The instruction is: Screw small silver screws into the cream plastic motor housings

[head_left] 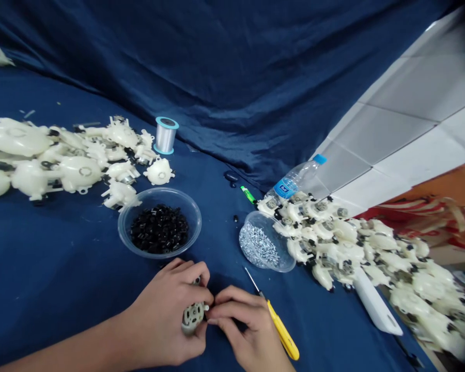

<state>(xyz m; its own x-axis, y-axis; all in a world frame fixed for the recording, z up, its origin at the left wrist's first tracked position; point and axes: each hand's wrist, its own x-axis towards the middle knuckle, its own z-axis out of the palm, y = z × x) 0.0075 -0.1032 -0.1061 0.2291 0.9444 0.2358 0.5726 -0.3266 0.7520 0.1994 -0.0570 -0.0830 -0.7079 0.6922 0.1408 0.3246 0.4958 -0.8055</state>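
Curling around a small motor (192, 316) low in the head view, the left hand (165, 307) grips it; the right hand's (248, 326) fingers bunch at its side, their hold hidden. A bowl (196, 222) of black pieces (160, 231) stands just beyond, a yellow screwdriver (282, 330) beside. Cream casings (344, 232) flank both sides; blue cloth (77, 268) spreads leftward, tiled wall (395, 124) bounding the right.

I have my bare left forearm (93, 338) slanting in from the near left, its left hand (174, 312) curled into a closed grasp. My right hand (251, 328) sits to its right, thumb (230, 333) and fingers (236, 311) drawn close, tips pointing left, meeting the left hand.
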